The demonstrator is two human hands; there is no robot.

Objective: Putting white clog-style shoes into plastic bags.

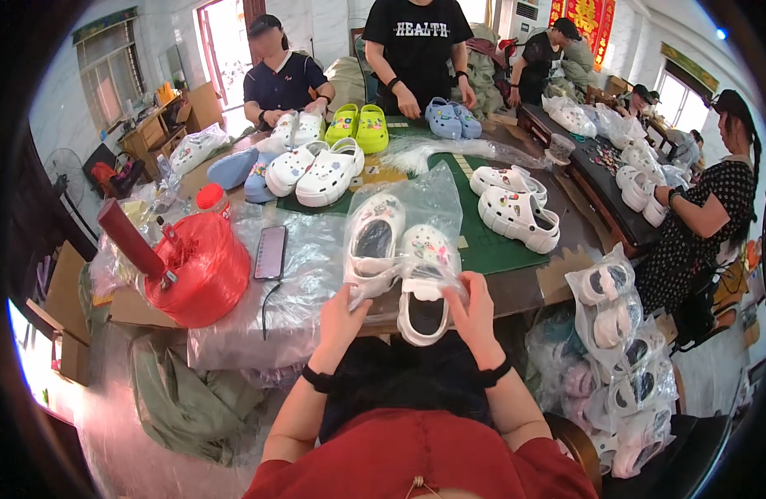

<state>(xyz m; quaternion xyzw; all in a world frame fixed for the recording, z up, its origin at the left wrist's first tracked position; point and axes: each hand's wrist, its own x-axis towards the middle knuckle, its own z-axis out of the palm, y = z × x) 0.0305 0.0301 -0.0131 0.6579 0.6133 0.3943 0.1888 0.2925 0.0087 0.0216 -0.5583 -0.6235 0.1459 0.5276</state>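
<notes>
Both hands on bagged clogs, near edge of surface (516, 291).
Left hand (343, 316) and right hand (474, 312) each had a closed grip on the clear bag (416, 208) holding white clogs (399, 258).

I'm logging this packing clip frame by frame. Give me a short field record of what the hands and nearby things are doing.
left hand: grips the clear plastic bag at its lower left edge
right hand: holds the bag's lower right side
bag contents: pair of white clogs, one heel sticking out
left of bag: black phone, red twine spool
ahead on green mat: another white pair
</notes>
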